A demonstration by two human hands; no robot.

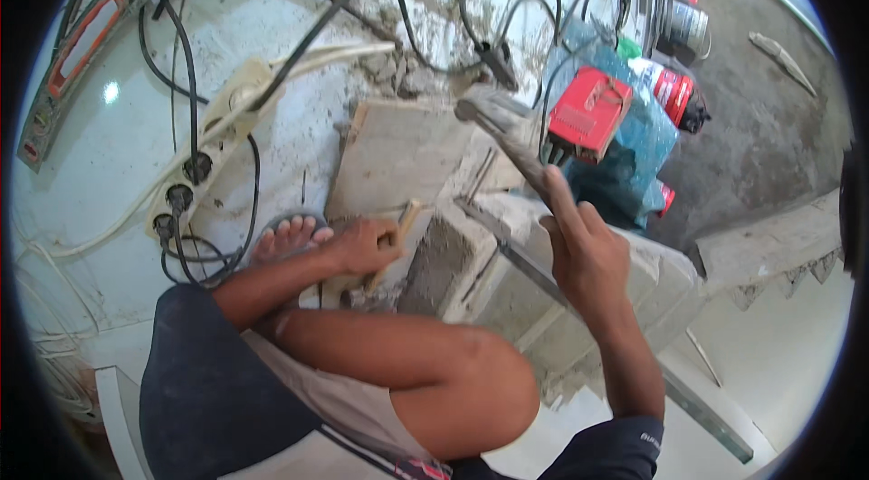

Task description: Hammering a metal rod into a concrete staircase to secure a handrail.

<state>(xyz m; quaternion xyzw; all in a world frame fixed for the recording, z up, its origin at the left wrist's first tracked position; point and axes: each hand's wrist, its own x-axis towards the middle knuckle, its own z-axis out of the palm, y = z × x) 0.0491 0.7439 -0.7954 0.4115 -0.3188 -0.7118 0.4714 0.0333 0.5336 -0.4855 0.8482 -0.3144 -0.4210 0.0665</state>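
Observation:
My left hand point(364, 247) is closed around a pale wooden handle point(410, 216), which sticks out above and below the fist. Whatever is at its lower end is partly hidden. My right hand point(588, 263) grips a dusty grey long-handled tool point(516, 152), with the index finger stretched along it. Its far end looks wide and rounded like a hammer head, but blur hides the exact kind. Between the hands are a broken masonry edge point(444, 263) and a flat metal bar point(534, 272) running down to the right. A square tile point(394, 154) lies just beyond my left hand.
A power strip point(217, 141) with black plugs and looping cables lies at left. Behind it is a long spirit level point(86, 46). A red box point(590, 112) rests on blue plastic sheeting point(647, 150) at right, beside bottles. Rubble point(398, 73) litters the far floor.

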